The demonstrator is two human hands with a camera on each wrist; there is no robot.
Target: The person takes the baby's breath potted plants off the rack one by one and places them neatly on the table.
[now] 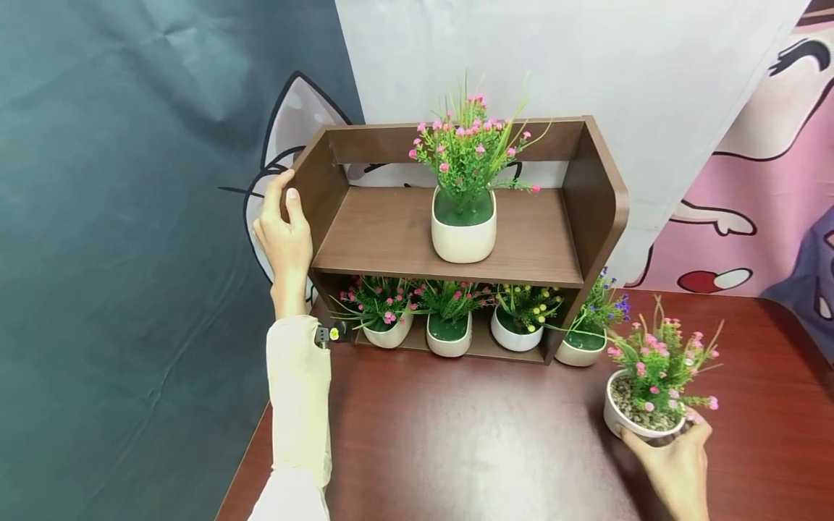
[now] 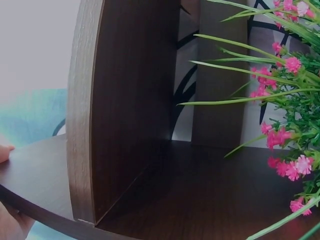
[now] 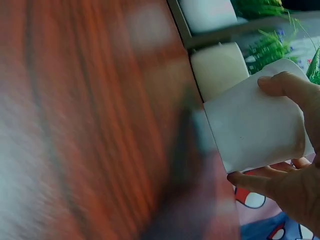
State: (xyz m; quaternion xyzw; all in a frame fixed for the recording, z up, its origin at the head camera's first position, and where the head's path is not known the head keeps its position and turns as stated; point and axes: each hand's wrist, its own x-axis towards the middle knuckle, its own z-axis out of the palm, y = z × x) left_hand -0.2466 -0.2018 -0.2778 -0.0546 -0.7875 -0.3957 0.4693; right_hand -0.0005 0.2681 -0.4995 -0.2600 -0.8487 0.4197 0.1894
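My left hand (image 1: 284,231) is at the left side panel of a dark brown two-tier shelf (image 1: 384,231). In the left wrist view its thumb and fingers grip a brown board (image 2: 35,167) from both faces. At the lower right, my right hand (image 1: 677,459) holds a white pot (image 3: 260,122) of pink flowers (image 1: 667,358), thumb on one side and fingers on the other. Whether that pot touches the table cannot be told. On the top tier stands a cream pot (image 1: 464,241) with pink flowers and long grass blades.
The lower tier holds two pink-flowered pots (image 1: 449,340) and a yellow-flowered white pot (image 1: 517,335). Just outside the right panel stands a blue-flowered pot (image 1: 580,351). The shelf rests on a glossy reddish-brown table (image 1: 469,434). Behind hang a dark curtain (image 1: 150,253) and cartoon-printed cloth (image 1: 723,181).
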